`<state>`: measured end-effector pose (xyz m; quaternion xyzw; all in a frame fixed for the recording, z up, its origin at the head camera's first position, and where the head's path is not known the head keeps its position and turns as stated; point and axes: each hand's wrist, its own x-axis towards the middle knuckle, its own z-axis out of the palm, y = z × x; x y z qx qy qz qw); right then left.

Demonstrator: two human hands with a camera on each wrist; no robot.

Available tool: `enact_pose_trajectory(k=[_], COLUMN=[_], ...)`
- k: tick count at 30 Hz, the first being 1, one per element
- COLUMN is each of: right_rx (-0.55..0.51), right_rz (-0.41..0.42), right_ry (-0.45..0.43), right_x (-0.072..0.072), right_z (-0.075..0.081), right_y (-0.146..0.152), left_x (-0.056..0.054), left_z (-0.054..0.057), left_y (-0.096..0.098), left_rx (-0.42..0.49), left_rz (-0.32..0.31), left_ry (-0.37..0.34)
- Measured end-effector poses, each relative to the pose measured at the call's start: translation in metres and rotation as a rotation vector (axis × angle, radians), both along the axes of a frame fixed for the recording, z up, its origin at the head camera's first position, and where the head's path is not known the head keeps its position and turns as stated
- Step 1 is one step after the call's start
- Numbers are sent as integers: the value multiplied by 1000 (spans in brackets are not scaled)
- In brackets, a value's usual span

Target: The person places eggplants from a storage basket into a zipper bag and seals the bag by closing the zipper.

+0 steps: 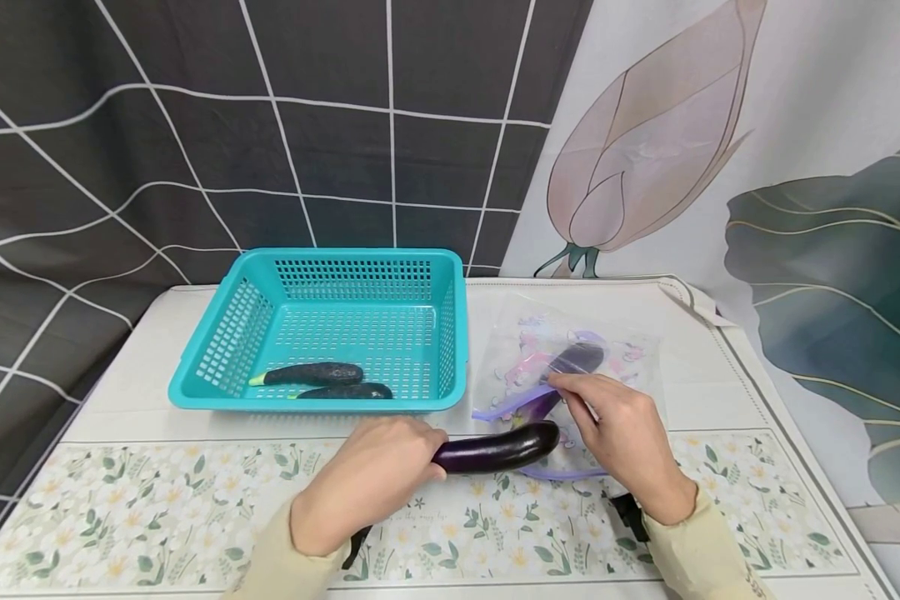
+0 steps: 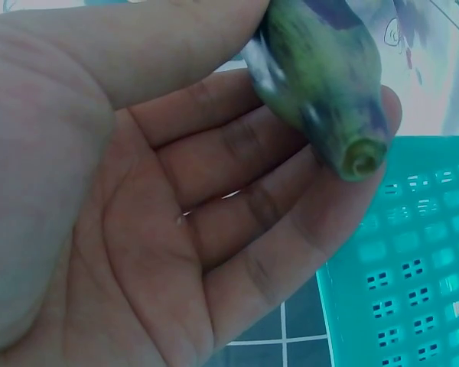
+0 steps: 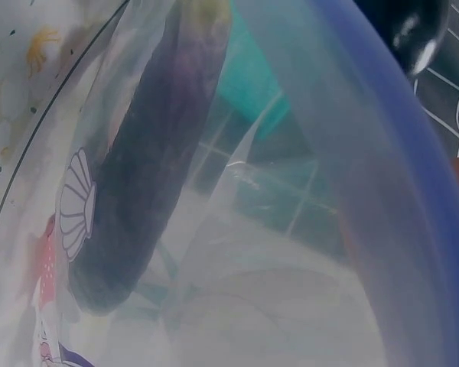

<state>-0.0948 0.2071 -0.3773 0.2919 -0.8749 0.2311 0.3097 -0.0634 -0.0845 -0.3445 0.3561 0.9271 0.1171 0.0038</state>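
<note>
In the head view my left hand (image 1: 378,475) pinches a glossy dark eggplant (image 1: 498,450) near its green stem end, which shows in the left wrist view (image 2: 321,69) between thumb and fingers. The eggplant's round end points right, at the mouth of a clear zip bag (image 1: 487,367) with purple edges and printed figures. My right hand (image 1: 622,433) pinches the bag's upper purple edge and lifts it, so the mouth gapes. Another eggplant (image 1: 577,358) lies inside the bag; the right wrist view shows it through the plastic.
A turquoise basket (image 1: 450,333) stands behind my left hand with two dark, bumpy cucumbers (image 1: 315,372) inside near its front wall. A flower-printed mat (image 1: 157,500) covers the front of the table. A dark checked cloth (image 1: 337,150) and a floral curtain (image 1: 832,100) hang behind.
</note>
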Motion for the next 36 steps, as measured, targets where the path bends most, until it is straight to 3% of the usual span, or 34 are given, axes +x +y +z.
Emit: enact_pose_trajectory(k=[36], right_rx=[13], right_rz=[8], right_ry=[4], right_x=[1], right_z=[0], right_y=[0], left_x=[-1], left_z=[-12], left_y=[20], left_rx=[-41], left_rz=[-28], left_ry=[27])
